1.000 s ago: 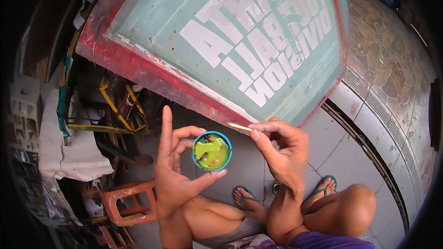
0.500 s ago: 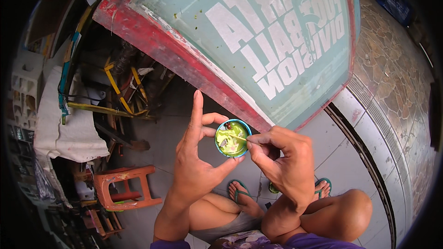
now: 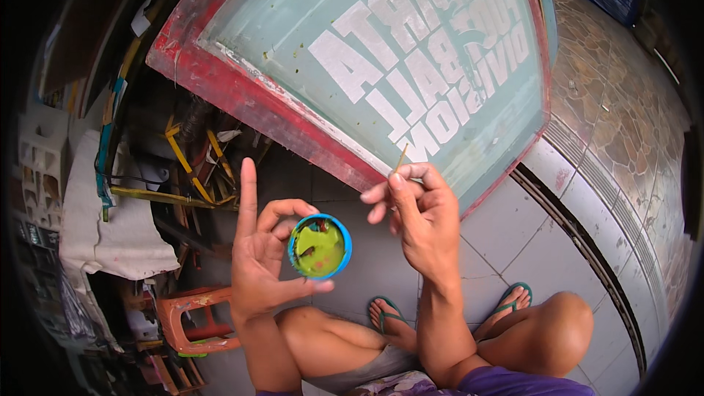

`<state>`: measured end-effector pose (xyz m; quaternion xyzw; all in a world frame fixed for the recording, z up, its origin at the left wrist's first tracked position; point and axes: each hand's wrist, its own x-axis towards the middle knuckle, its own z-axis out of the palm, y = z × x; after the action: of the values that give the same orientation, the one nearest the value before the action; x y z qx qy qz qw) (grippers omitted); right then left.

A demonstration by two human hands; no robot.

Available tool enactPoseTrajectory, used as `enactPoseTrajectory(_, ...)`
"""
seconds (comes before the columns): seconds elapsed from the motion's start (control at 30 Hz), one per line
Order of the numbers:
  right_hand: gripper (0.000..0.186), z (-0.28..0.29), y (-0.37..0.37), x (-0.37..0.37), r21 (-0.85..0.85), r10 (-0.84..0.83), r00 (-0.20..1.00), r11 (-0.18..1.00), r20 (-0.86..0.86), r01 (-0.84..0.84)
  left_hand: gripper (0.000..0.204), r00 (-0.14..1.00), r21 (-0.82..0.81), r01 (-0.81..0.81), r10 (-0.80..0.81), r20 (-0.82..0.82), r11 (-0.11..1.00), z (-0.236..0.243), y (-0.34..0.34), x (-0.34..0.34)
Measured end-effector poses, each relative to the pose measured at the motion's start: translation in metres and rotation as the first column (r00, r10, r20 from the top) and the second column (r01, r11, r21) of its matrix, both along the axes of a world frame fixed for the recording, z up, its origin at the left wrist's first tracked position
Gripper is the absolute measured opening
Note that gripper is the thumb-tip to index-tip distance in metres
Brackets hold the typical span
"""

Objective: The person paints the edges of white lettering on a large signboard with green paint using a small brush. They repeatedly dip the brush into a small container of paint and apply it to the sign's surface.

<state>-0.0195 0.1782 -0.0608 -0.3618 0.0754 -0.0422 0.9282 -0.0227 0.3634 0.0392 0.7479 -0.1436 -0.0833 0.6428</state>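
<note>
2 hands grip: left hand point(image 3: 258, 255) a blue cup point(image 3: 347, 251) of green liquid point(image 3: 324, 248), right hand point(image 3: 424, 218) a thin stick point(image 3: 402, 157).

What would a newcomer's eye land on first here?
The big red-edged panel with pale lettering across the top. Below it, the left hand holds a small blue-rimmed cup of bright green liquid, and the right hand pinches a thin stick.
</note>
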Motion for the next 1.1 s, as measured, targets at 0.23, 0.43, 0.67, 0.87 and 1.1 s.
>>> enactPoseTrajectory(0.23, 0.020, 0.002, 0.048, 0.031, 0.162, -0.176, 0.984, 0.972, 0.014, 0.171, 0.160, 0.988, -0.185, 0.098, -0.118, -0.096, 0.978, -0.008, 0.010, 0.014)
enactPoseTrajectory(0.43, 0.023, 0.011, 0.060, 0.048, 0.204, -0.247, 0.968, 0.951, 0.039, 0.234, 0.160, 0.975, -0.249, 0.149, -0.184, -0.126, 0.957, -0.011, 0.012, 0.028)
enactPoseTrajectory(0.67, 0.025, 0.013, 0.058, 0.052, 0.217, -0.254, 0.967, 0.946, 0.037, 0.240, 0.158, 0.963, -0.272, 0.179, -0.224, -0.147, 0.946, -0.018, 0.015, 0.032)
enactPoseTrajectory(0.87, 0.025, 0.015, 0.056, 0.053, 0.241, -0.251, 0.968, 0.941, 0.022, 0.239, 0.158, 0.960, -0.277, 0.179, -0.229, -0.159, 0.944, -0.019, 0.013, 0.032)
enactPoseTrajectory(1.1, 0.025, 0.014, 0.054, 0.053, 0.238, -0.232, 0.973, 0.946, 0.015, 0.222, 0.158, 0.960, -0.286, 0.195, -0.243, -0.140, 0.938, -0.024, 0.014, 0.031)
